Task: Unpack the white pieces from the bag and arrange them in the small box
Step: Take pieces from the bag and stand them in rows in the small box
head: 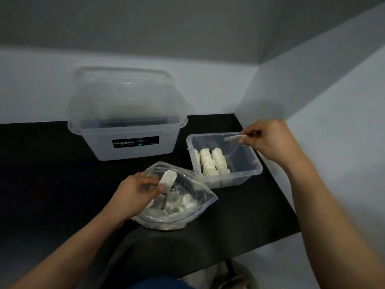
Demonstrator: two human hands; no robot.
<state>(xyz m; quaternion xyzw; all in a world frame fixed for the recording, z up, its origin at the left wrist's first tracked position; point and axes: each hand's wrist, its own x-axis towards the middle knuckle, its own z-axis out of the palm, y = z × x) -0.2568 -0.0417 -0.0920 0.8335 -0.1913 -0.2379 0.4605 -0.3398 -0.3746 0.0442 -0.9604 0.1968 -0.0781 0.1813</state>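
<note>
A clear zip bag (pixel 187 207) lies open on the black table, with several white pieces (pixel 179 203) heaped inside. My left hand (pixel 135 192) is at the bag's mouth and pinches one white piece (pixel 167 178), lifted above the heap. To the right stands the small clear box (pixel 245 174), with rows of white pieces (pixel 210 162) lined up along its left side. My right hand (pixel 268 140) hovers over the box's far right corner and pinches another white piece (pixel 234 138).
A large clear storage tub (pixel 129 142) with a black label stands at the back, its lid (pixel 125 94) leaning against the wall. The black table (pixel 52 184) ends at white walls behind and to the right. Its front edge runs near my body.
</note>
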